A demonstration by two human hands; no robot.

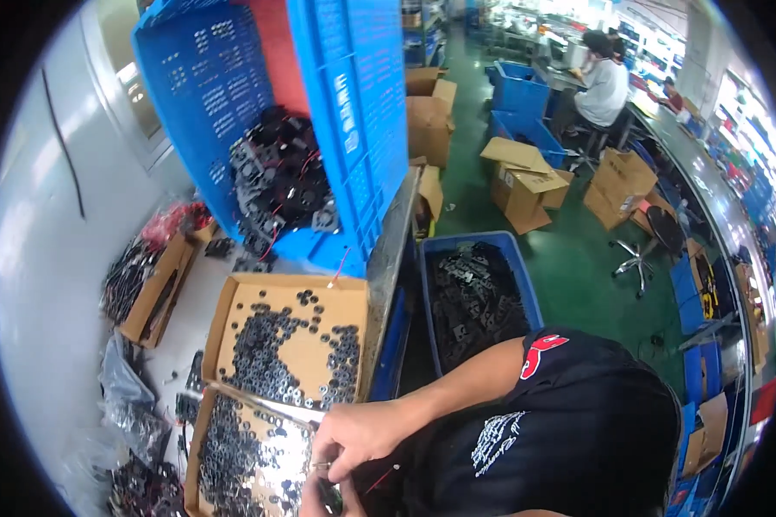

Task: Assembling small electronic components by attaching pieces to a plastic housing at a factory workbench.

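Note:
My right hand is over the near edge of the lower cardboard tray, its thumb and fingertips pinched together on something too small to make out. Just below it, at the bottom of the view, my left hand is partly cut off and closed around a small dark part. A thin red wire trails off to the right beside this part. The fingertips of both hands meet at it. Beside them, the lower cardboard tray holds many small dark round pieces with metal centres.
Another cardboard tray of similar round pieces lies beyond. A tilted blue crate stands behind it with dark wired parts inside. To the right, a blue bin of black parts is on the floor. Clear plastic bags lie at left; a person sits far off.

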